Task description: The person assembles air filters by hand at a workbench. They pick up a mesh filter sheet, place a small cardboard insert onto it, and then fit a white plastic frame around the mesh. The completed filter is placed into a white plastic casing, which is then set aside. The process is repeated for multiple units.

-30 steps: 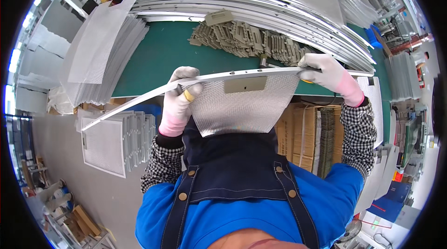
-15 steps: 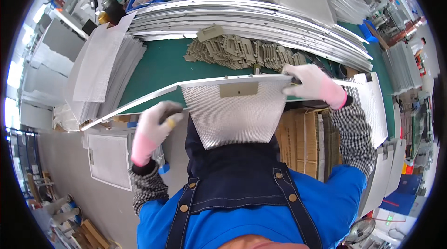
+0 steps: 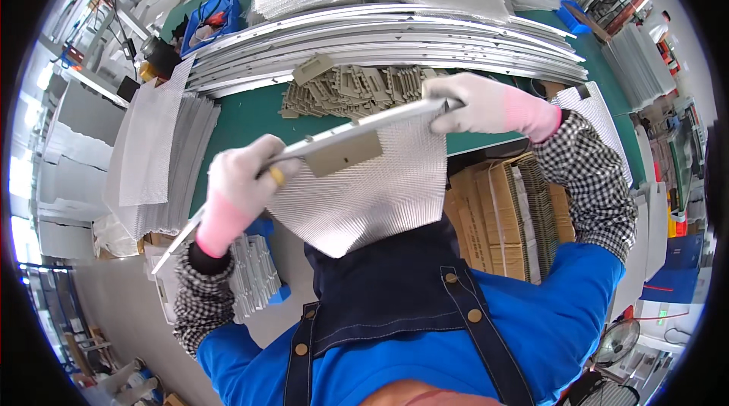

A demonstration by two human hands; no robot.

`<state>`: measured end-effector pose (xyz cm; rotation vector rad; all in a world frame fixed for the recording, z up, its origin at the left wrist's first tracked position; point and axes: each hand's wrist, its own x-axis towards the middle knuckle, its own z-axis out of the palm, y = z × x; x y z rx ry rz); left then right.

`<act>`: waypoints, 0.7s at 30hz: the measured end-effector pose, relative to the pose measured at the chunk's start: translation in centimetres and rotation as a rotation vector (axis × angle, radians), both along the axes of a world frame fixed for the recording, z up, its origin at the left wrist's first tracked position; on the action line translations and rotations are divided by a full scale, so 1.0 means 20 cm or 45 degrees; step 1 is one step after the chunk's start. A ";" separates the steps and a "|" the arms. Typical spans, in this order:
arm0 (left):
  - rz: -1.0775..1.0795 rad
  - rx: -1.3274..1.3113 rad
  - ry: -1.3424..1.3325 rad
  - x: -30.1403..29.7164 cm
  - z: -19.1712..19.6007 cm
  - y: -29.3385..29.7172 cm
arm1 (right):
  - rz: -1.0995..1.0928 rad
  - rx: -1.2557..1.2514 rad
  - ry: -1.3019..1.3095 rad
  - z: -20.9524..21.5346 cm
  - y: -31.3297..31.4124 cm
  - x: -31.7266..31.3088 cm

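Observation:
A silvery mesh sheet [image 3: 372,189] hangs in front of my apron, its upper edge against a long, thin metal frame strip [image 3: 364,127]. Set along that edge is a khaki plastic plate [image 3: 345,155]. My left hand [image 3: 247,182], in a white and pink glove with a yellow band on one finger, closes round the strip at the mesh's left corner. At the right corner my gloved right hand [image 3: 474,106] pinches the strip. The strip tilts, its right end higher in the picture, and its left part runs on past my left hand.
Loose khaki plates [image 3: 353,91] lie piled on the green table [image 3: 247,106]. Behind them are long metal strips [image 3: 380,45]. Mesh sheets [image 3: 163,155] are stacked at the left. A blue bin [image 3: 213,20] sits at the back left, and cardboard [image 3: 490,220] stands below the table's edge.
My left hand, free before, has moved up and taken hold of the strip. Strip and mesh have tilted and shifted left, with my right hand still gripping the right corner.

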<state>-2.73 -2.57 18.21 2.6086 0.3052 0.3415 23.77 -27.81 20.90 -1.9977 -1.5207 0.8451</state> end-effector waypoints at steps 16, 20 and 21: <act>0.174 -0.209 0.059 -0.03 -0.06 0.11 | -0.730 0.316 0.730 -0.55 -0.17 -0.41; 0.179 -0.224 0.151 -0.01 -0.09 0.07 | -0.844 0.331 0.797 -0.69 -0.28 -0.50; 0.168 -0.240 0.162 0.00 -0.09 0.06 | -0.811 0.290 0.788 -0.68 -0.30 -0.45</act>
